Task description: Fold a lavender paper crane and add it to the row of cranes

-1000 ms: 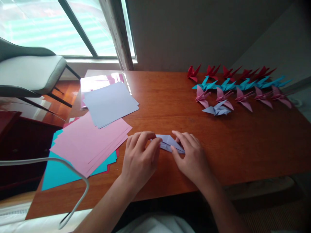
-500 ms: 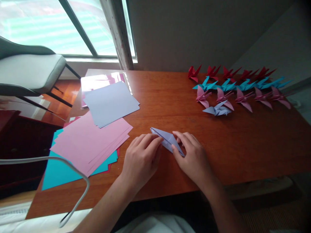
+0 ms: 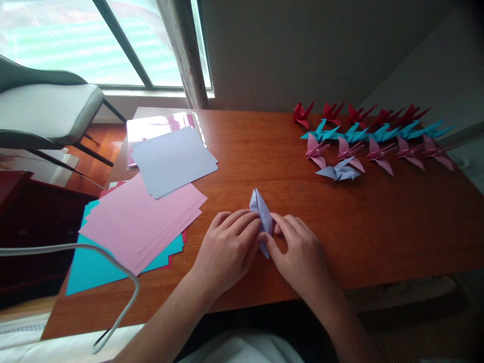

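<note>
A folded lavender paper piece (image 3: 260, 210), narrow and pointed, lies on the wooden table (image 3: 378, 217) with its tip pointing away from me. My left hand (image 3: 227, 247) pinches its left side, fingers curled against the paper. My right hand (image 3: 298, 252) presses its right side and lower tip. Both hands meet at the piece near the table's front edge.
Loose sheets lie to the left: lavender sheets (image 3: 172, 159), pink sheets (image 3: 139, 222), teal sheets (image 3: 91, 269). Rows of finished paper cranes stand at the far right: red cranes (image 3: 355, 112), teal cranes (image 3: 374, 132), pink cranes (image 3: 378, 151), one lavender crane (image 3: 338, 170). A chair (image 3: 45, 108) and a white cable (image 3: 124, 297) are at the left.
The lavender piece has turned from lying crosswise to pointing away from me. Both hands have closed in around it and moved slightly nearer to me.
</note>
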The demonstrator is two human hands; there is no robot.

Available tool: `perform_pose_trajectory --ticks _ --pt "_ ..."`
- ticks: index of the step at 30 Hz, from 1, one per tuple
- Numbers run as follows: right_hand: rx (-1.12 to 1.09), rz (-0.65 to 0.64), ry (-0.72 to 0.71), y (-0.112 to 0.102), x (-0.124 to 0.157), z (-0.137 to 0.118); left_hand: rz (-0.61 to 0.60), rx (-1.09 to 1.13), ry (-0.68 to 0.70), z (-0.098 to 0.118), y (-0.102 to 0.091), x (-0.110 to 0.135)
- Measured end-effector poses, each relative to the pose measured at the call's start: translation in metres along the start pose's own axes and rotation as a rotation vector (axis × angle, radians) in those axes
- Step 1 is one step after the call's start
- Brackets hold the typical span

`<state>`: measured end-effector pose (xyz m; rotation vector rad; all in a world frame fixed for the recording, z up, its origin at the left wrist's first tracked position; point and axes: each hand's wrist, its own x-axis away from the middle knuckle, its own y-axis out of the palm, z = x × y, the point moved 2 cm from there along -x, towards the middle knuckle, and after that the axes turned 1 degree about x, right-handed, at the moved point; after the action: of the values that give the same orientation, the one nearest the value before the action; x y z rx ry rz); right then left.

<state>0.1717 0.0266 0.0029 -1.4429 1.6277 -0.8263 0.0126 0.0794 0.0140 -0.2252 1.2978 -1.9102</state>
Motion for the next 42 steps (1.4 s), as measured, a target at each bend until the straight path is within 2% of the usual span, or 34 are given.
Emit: perform_pose_trajectory --ticks 7,11,13,18,25,35,42 --pt "-0.083 -0.036 -0.085 -0.002 0.008 0.003 0.021 0.055 0.001 0.0 0.0 0.002" --pt "-0.136 0.051 -0.144 -0.007 0.003 0.008 0.002 0.005 -0.024 -0.003 0.006 0.003" --pt "-0.135 0.071 -0.215 -0.009 0.0 0.009 -0.019 0.0 -0.008 -0.003 0.007 0.003" --pt "-0.065 0.031 -0.402 -0.01 -0.005 0.011 -0.065 0.039 0.04 -0.001 0.005 0.002" --pt "-0.006 0.02 -0.395 -0.008 -0.01 0.014 -0.045 -0.056 0.102 -0.008 0.001 0.006" --pt "0.038 0.002 -0.437 -0.009 -0.014 0.016 -0.032 -0.215 0.237 -0.005 -0.014 0.011" --pt "0.007 0.05 -0.501 -0.007 -0.014 0.014 -0.044 -0.181 0.221 -0.008 -0.01 0.012"
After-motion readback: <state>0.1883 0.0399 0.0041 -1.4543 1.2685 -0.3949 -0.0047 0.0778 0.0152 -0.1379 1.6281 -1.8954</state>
